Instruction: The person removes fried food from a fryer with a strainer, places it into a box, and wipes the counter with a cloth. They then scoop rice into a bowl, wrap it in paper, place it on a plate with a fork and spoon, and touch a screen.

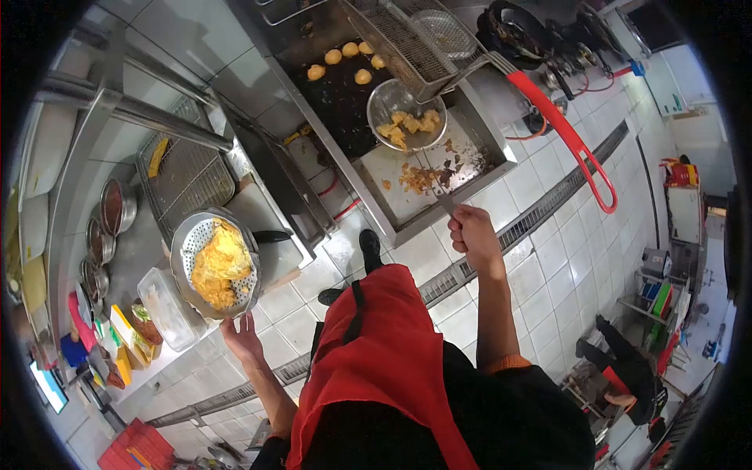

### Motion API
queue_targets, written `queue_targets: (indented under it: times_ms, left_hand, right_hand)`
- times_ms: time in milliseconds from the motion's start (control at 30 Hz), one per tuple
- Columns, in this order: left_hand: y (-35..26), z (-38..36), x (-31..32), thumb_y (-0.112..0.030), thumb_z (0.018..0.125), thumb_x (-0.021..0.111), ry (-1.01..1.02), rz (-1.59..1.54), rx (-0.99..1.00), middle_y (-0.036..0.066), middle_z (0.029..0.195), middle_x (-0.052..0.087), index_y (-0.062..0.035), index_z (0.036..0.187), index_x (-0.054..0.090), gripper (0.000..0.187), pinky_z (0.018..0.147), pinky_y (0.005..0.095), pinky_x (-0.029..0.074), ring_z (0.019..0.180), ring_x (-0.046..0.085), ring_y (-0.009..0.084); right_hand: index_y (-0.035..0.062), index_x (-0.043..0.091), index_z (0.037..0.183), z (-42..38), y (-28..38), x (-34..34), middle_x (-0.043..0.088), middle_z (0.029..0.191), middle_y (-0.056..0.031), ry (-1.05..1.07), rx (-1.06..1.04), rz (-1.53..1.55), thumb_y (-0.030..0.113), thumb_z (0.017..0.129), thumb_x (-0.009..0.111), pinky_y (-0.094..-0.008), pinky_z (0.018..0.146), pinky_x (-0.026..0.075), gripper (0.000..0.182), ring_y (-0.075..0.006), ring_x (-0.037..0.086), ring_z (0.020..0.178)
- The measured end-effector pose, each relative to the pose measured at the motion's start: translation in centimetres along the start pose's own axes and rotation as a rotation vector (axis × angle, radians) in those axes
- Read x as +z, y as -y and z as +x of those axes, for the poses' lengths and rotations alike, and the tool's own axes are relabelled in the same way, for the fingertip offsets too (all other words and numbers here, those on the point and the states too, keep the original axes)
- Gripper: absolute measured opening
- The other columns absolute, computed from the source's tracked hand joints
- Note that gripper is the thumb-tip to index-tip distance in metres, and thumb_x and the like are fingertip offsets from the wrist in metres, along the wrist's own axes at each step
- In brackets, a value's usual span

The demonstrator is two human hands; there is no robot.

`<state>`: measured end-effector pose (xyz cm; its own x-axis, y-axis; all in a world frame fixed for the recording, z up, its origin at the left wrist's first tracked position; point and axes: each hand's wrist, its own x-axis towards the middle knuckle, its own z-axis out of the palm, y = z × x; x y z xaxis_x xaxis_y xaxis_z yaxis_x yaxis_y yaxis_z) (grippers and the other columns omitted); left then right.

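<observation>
My right hand [476, 235] is closed around the handle of a metal utensil [445, 200], whose far end lies over brown fried crumbs [423, 179] on the fryer's metal tray. My left hand [243, 338] touches the lower rim of a perforated metal bowl [186, 278] that holds golden fried food [223, 262]; its fingers are partly hidden at the rim. Beyond the crumbs, a steel bowl [407, 94] with fried pieces [407, 127] stands at the edge of the dark oil [329, 102]. Several round golden balls [363, 77] float in the oil.
Wire fryer baskets [415, 39], one with a long red handle [564, 125], rest above the fryer. A wire rack [188, 172], steel pots [117, 205] and a plastic container [168, 309] are on the left counter. Another person [627, 376] is at the lower right.
</observation>
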<state>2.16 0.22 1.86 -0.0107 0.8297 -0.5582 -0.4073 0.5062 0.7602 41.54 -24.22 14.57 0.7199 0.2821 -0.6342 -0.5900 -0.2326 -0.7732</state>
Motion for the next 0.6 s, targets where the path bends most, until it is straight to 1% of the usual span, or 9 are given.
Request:
queue_targets:
  times_ms: [67,133,200,267,333,400,500,533,600]
  left_hand:
    - [0.3,-0.1,-0.5,-0.026,0.083,0.060,-0.051,0.025,0.033,0.004,0.100,0.049,-0.0065,0.094,0.053,0.023,0.093,0.0394,0.046,0.091,0.053,0.0191]
    - [0.3,-0.2,-0.6,-0.031,0.086,0.053,-0.013,0.140,0.091,0.002,0.112,0.046,-0.0102,0.101,0.050,0.026,0.091,0.0365,0.041,0.104,0.044,0.0227]
    - [0.1,-1.1,-0.3,-0.031,0.086,0.051,-0.014,0.138,0.092,0.002,0.110,0.048,-0.0108,0.098,0.051,0.023,0.088,0.0362,0.042,0.102,0.045,0.0223]
    - [0.4,-2.0,-1.1,-0.030,0.087,0.049,-0.016,0.143,0.082,0.002,0.108,0.050,-0.0114,0.095,0.052,0.020,0.086,0.0359,0.043,0.099,0.047,0.0218]
    - [0.6,-2.7,-2.3,-0.028,0.084,0.052,0.000,0.073,0.036,0.003,0.106,0.051,-0.0092,0.102,0.051,0.026,0.086,0.0358,0.045,0.096,0.052,0.0206]
    - [0.5,-3.6,-3.5,-0.028,0.084,0.051,-0.015,0.054,0.027,0.002,0.108,0.052,-0.0092,0.104,0.051,0.027,0.085,0.0360,0.045,0.097,0.052,0.0217]
    - [0.3,-5.6,-5.0,-0.027,0.082,0.051,-0.050,0.020,0.026,0.003,0.106,0.054,-0.0094,0.106,0.052,0.030,0.083,0.0380,0.045,0.097,0.052,0.0233]
    - [0.2,-6.4,-5.8,-0.026,0.080,0.052,-0.068,0.016,0.036,0.004,0.102,0.055,-0.0094,0.106,0.053,0.030,0.082,0.0398,0.044,0.096,0.052,0.0238]
    - [0.8,-8.1,-6.7,-0.026,0.077,0.054,-0.160,0.029,-0.006,0.003,0.099,0.055,-0.0126,0.104,0.052,0.030,0.077,0.0375,0.042,0.094,0.052,0.0219]
  right_hand:
    - [0.0087,0.046,0.079,-0.9,-0.2,-0.3,0.041,0.061,0.0021,0.000,0.022,-0.008,0.013,0.091,0.044,-0.0204,0.035,0.018,0.013,-0.0031,0.027,0.042]
    - [0.0086,0.046,0.079,-1.4,-0.4,-0.8,0.041,0.061,0.0022,0.024,0.059,0.031,0.013,0.091,0.044,-0.0203,0.035,0.017,0.013,-0.0029,0.026,0.042]
    - [0.0092,0.046,0.080,-1.0,-0.6,-1.1,0.041,0.062,0.0023,0.022,0.139,0.127,0.012,0.091,0.043,-0.0198,0.034,0.016,0.012,-0.0024,0.026,0.042]
    - [0.0091,0.047,0.081,-0.6,-0.8,-1.1,0.041,0.062,0.0023,0.011,0.126,0.076,0.012,0.091,0.044,-0.0196,0.034,0.016,0.011,-0.0024,0.026,0.042]
    - [0.0090,0.047,0.082,-0.7,-0.8,-1.2,0.041,0.062,0.0024,0.005,0.105,0.028,0.012,0.091,0.044,-0.0193,0.033,0.016,0.010,-0.0024,0.026,0.041]
    - [0.0066,0.046,0.091,-1.4,-0.9,-1.8,0.043,0.063,0.0000,0.060,0.118,0.030,0.010,0.091,0.044,-0.0210,0.033,0.019,0.004,-0.0039,0.030,0.043]
    - [0.0063,0.047,0.098,-3.8,-0.7,-1.0,0.044,0.064,-0.0006,0.041,0.117,0.028,0.009,0.090,0.045,-0.0207,0.033,0.019,0.009,-0.0044,0.031,0.043]
    - [0.0066,0.047,0.102,-4.7,-0.1,-0.5,0.045,0.064,-0.0008,0.053,0.121,-0.049,0.009,0.090,0.046,-0.0200,0.033,0.020,0.012,-0.0047,0.032,0.043]
    - [0.0064,0.048,0.099,-5.6,1.7,0.2,0.045,0.064,-0.0008,0.069,0.104,-0.183,0.009,0.089,0.047,-0.0198,0.032,0.018,0.010,-0.0043,0.031,0.042]
